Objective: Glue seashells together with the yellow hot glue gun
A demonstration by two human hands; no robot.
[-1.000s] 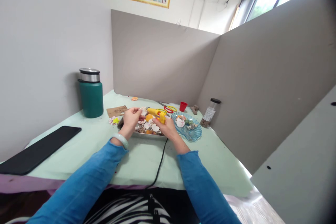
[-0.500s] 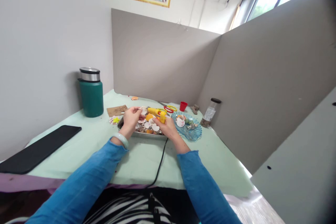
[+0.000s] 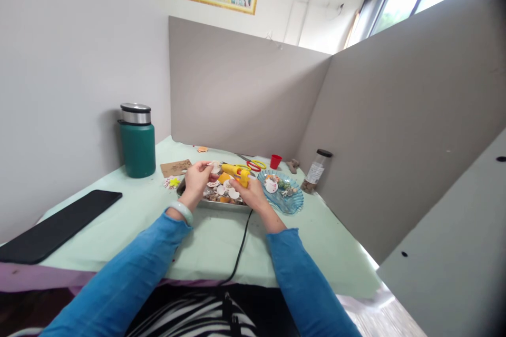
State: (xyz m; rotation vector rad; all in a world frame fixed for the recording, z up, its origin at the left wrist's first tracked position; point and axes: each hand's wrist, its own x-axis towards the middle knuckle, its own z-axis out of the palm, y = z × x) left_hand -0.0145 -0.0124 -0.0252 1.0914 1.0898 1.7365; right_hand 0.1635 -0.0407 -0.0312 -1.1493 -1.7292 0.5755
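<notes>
Above a metal tray [image 3: 233,207] of shells, my right hand [image 3: 252,193] is wrapped round a yellow glue gun [image 3: 236,171]. Its nozzle points left, close to a pale shell [image 3: 215,167] pinched in the fingers of my left hand [image 3: 196,181]. The nozzle tip and the shell's edge are too small to tell whether they touch. White and orange shells [image 3: 233,194] fill the tray between my wrists. A black cord [image 3: 242,247] runs from below my right hand to the table's front edge.
Right of the tray lies a blue glass dish [image 3: 292,202] with shells. Behind are scissors [image 3: 256,165], a red cup [image 3: 275,161] and a jar [image 3: 316,171]. On the left stand a green flask [image 3: 137,147], cardboard [image 3: 175,168] and a black mat [image 3: 59,226]. Grey partitions [image 3: 245,89] enclose the table.
Both hands keep their hold on the shell and the glue gun, almost without moving. The whole view has shifted very slightly.
</notes>
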